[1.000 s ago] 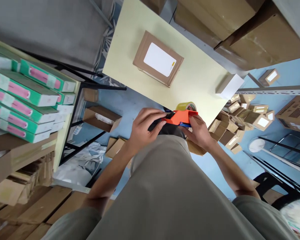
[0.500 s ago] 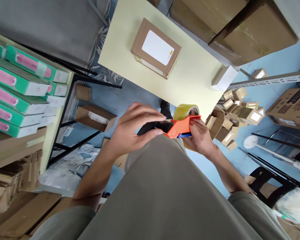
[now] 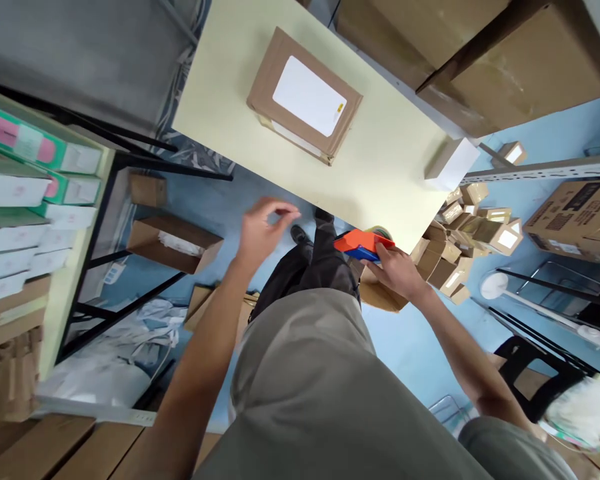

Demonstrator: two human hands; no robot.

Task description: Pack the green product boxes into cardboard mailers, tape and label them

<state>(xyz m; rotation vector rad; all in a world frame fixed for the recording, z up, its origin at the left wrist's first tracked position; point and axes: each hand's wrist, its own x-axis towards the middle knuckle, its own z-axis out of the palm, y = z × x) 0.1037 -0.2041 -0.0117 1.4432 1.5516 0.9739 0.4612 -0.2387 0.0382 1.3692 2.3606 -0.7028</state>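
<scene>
Tape dispenser point(image 3: 356, 241) sits gripped in the right hand point(image 3: 399, 272).

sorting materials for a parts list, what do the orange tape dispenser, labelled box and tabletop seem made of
Orange tape dispenser: likely smooth plastic, given its even, bright colour.
Labelled box: matt brown cardboard, judging by its folded, slightly rough edges.
Tabletop: its smooth, even pale yellow suggests laminate or painted board; I can't tell which.

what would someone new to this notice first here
Probably the bright orange and blue tape dispenser in the right hand, by the near edge of the pale table. Next, perhaps, the white-labelled carton lying on that table, then the stacked green-and-pink boxes at far left.
</scene>
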